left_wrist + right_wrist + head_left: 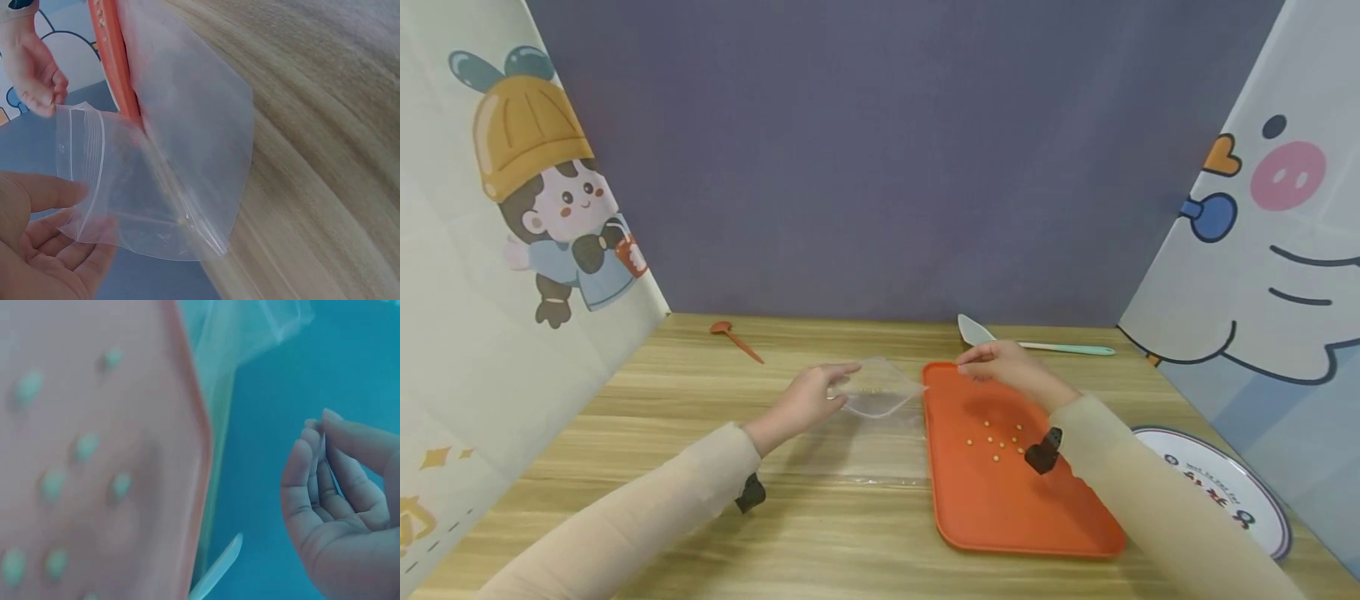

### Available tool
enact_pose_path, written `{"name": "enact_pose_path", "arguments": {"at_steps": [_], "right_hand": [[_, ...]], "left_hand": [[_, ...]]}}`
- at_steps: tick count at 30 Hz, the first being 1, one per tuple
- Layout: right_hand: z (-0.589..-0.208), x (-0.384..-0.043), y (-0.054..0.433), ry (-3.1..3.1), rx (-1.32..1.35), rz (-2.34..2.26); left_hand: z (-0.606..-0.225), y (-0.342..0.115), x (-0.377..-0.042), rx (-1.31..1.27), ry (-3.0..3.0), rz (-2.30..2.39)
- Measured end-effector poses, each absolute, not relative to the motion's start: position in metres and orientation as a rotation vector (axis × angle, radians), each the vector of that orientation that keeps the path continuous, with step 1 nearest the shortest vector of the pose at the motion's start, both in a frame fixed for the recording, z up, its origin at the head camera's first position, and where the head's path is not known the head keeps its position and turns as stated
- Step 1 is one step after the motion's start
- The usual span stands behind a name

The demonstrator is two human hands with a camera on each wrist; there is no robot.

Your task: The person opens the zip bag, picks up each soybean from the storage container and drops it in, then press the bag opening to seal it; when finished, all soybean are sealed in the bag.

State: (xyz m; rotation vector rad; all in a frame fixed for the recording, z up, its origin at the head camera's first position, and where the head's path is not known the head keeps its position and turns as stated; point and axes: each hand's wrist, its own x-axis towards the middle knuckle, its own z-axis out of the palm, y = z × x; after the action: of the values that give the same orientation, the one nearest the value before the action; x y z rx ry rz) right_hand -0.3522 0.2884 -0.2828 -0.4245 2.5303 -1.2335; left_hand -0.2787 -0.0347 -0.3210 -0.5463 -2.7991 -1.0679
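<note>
Nearest me, two cream sleeves (640, 504) are filling the view, the right one hiding part of a round, dark-rimmed white plate (1262, 500) and the right edge of a smooth orange tray (1000, 512). Small, round yellow beans (1002, 445) are sitting loosely scattered on it.

Just beside the tray's left edge, I am seeing the clear plastic bag (883, 398), thin and glossy, its ribbed zip mouth standing raised and yellow specks showing through. My left hand (808, 402) is pinching that mouth. My right hand (1011, 367), over the tray's far end, is bringing thumb and fingertips together, apparently on one bean.

Farther off, a reddish spoon (736, 340) is lying left on the streaked wooden table (655, 400), a pale spatula (976, 331) right, before a purple-grey wall (880, 167).
</note>
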Motion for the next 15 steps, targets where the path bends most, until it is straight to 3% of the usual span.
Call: {"name": "enact_pose_path", "arguments": {"at_steps": [15], "right_hand": [[-0.276, -0.346, 0.206, 2.466, -0.633, -1.357]], "left_hand": [[-0.320, -0.033, -0.280, -0.575, -2.781, -1.067]]}}
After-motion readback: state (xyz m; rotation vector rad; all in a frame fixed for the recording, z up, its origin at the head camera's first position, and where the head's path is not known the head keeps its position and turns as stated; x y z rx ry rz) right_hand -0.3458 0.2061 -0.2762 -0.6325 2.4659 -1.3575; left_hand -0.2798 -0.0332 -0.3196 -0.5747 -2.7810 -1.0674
